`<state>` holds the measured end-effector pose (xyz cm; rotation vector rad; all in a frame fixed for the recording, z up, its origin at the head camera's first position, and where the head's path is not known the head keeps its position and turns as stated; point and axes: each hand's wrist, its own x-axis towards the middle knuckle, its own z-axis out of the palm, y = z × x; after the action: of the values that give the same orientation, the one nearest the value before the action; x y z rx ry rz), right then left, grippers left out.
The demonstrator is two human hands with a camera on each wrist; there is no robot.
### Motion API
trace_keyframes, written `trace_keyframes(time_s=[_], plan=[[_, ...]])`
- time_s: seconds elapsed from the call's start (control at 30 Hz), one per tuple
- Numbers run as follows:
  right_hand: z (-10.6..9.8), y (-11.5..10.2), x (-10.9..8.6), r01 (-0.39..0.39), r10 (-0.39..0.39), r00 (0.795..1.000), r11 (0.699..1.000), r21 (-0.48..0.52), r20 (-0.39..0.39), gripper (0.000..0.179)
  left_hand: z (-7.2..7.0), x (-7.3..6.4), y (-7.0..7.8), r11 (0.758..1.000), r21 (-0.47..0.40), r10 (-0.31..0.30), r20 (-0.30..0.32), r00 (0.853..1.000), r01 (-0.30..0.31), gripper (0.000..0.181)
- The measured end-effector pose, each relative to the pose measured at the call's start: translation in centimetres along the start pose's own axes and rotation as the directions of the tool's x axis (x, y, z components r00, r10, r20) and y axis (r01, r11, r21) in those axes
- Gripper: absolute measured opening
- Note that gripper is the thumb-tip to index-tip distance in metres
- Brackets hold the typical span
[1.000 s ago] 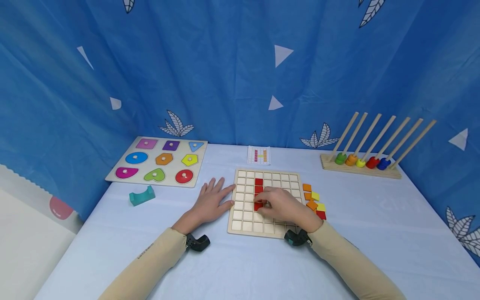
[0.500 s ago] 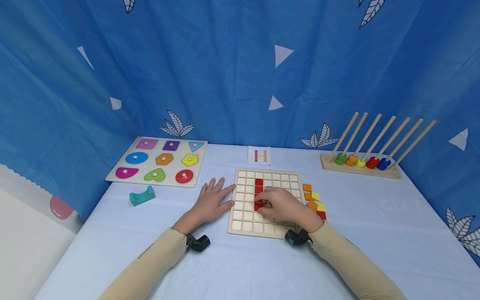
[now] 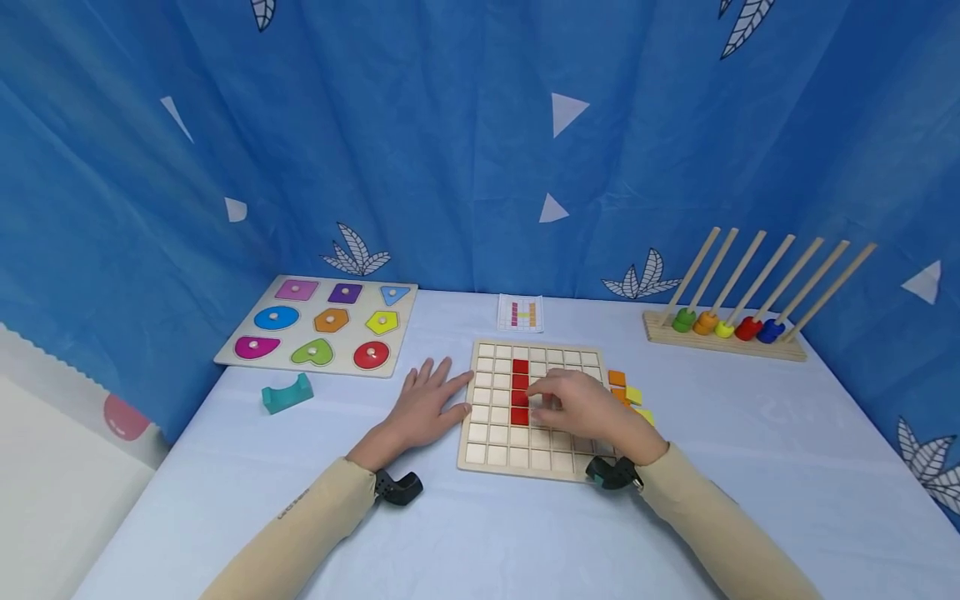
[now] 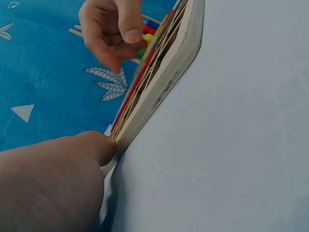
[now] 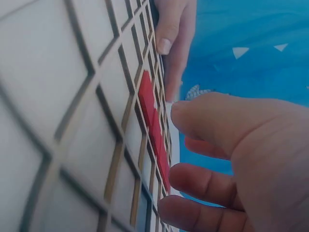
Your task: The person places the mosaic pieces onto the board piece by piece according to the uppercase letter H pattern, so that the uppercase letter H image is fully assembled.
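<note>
A square wooden grid board (image 3: 497, 457) lies on the table, with a column of several red square tiles (image 3: 520, 398) in its cells. My left hand (image 3: 427, 407) rests flat at the board's left edge, fingers spread, thumb and fingertips right at the rim. In the left wrist view the thumb (image 4: 99, 145) meets the board's side. Over the board, just right of the red tiles, is my right hand (image 3: 581, 407), its fingers loosely bent. The right wrist view shows a gap between thumb (image 5: 203, 113) and fingers, with nothing held there.
Orange tiles (image 3: 617, 378) and yellow tiles (image 3: 633, 395) lie right of the board, partly hidden by the right hand. Behind it is a pattern card (image 3: 531, 325). A shape puzzle (image 3: 348, 358) and a teal arch block (image 3: 287, 393) sit left; a peg stand (image 3: 720, 342) stands back right.
My right hand has drawn back a little to the right from the red column, uncovering more of the lower red tiles. The left hand stays at the board's edge.
</note>
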<state>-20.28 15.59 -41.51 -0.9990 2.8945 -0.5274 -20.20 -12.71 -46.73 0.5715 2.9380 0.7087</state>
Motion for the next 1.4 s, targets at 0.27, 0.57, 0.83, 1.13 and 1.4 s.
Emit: trace_keyframes(time_s=[0.27, 0.57, 0.83, 1.13, 1.4], plan=[[-1.1, 2.3, -2.5, -0.042, 0.042, 0.998, 0.999, -0.003, -0.048, 0.025, 0.1, 0.0, 0.1, 1.000, 0.001, 0.002, -0.003, 1.000, -0.002, 0.061], [-2.8, 4.4, -5.8, -0.125, 0.123, 0.990, 0.992, -0.033, -0.069, 0.025, 0.0, 0.0, 0.0, 1.000, 0.012, 0.001, -0.008, 1.000, -0.001, 0.061], [-3.2, 5.5, -8.6, -0.211, 0.209, 0.975, 0.977, -0.022, -0.078, 0.027, -0.1, -0.1, 0.2, 1.000, 0.005, 0.003, -0.007, 1.000, -0.003, 0.060], [-2.9, 6.4, -10.7, -0.285, 0.282, 0.957, 0.958, -0.041, -0.072, 0.029, -0.2, -0.1, 0.2, 1.000, 0.014, -0.003, 0.005, 1.000, 0.003, 0.062], [-2.7, 6.9, -11.7, -0.308, 0.304, 0.950, 0.950, -0.055, -0.071, 0.029, -0.1, -0.1, 0.2, 1.000, 0.008, 0.001, -0.004, 1.000, -0.001, 0.061]])
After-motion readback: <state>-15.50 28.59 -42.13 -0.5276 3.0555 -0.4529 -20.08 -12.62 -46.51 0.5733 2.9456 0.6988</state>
